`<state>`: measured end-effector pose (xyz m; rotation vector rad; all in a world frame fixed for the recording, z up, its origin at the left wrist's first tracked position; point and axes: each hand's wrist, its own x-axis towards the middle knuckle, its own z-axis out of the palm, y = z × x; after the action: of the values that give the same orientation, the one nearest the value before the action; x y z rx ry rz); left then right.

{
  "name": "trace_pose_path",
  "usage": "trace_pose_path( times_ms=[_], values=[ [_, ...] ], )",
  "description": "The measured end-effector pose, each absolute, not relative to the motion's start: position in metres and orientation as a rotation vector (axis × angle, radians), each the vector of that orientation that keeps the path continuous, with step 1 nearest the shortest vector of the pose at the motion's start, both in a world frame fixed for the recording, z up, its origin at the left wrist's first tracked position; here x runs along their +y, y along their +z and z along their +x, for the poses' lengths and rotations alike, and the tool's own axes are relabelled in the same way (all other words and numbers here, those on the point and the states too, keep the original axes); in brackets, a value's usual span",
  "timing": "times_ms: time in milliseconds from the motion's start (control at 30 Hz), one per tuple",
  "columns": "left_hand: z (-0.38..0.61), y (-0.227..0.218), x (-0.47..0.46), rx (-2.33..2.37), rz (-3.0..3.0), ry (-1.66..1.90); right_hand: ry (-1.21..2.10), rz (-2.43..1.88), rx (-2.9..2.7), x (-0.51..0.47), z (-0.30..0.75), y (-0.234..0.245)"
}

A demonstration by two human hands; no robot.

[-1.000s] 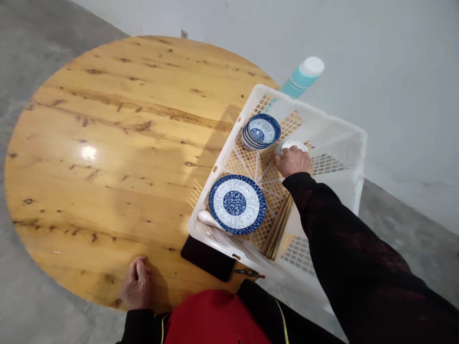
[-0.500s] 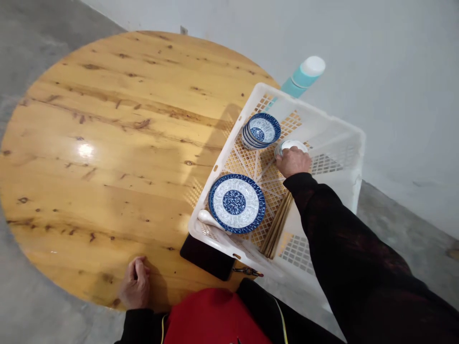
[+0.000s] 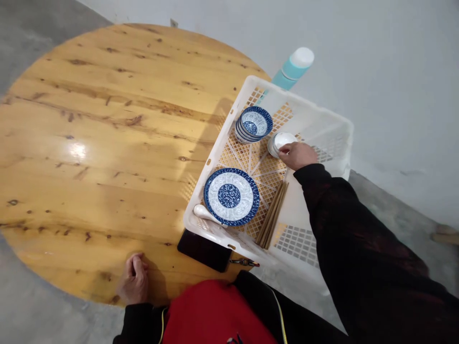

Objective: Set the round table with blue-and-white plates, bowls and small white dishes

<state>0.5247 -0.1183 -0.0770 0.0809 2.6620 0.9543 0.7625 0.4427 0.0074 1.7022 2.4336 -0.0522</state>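
Observation:
My right hand (image 3: 299,155) reaches into a white plastic basket (image 3: 201,179), its fingertips pinched at the near rim of a small white bowl (image 3: 283,139). That bowl sits at the top of a short stack. To its left stands a stack of blue-and-white bowls (image 3: 255,123). Nearer to me in the basket lies a blue-rimmed patterned plate (image 3: 231,196), with a white spoon (image 3: 202,211) partly under its edge. Several wooden chopsticks (image 3: 271,217) lie along the basket's right side. My left hand (image 3: 134,279) rests on the table with its fingers curled in, holding nothing visible.
The basket stands on a round wooden table (image 3: 118,157), its right part reaching past the table edge. A teal bottle with a white cap (image 3: 292,69) is behind it, near the wall. A dark flat object (image 3: 204,251) and keys (image 3: 245,262) lie by its front corner.
My right hand has shifted from over the small white bowls to their right side, uncovering the top one. The view has moved slightly. My left hand stays on the table.

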Motion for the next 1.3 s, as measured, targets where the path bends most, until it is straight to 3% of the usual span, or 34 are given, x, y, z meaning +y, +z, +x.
trace_pose_path(
  times_ms=[733, 1300],
  values=[
    [0.525, -0.079, -0.120, 2.663, 0.063, 0.923, 0.248, 1.522, 2.501, 0.426, 0.752, 0.000],
    [0.528, -0.074, -0.116, 2.686, 0.066, 0.903, -0.149, 1.695, 2.559, 0.470, 0.742, -0.001]
  ],
)
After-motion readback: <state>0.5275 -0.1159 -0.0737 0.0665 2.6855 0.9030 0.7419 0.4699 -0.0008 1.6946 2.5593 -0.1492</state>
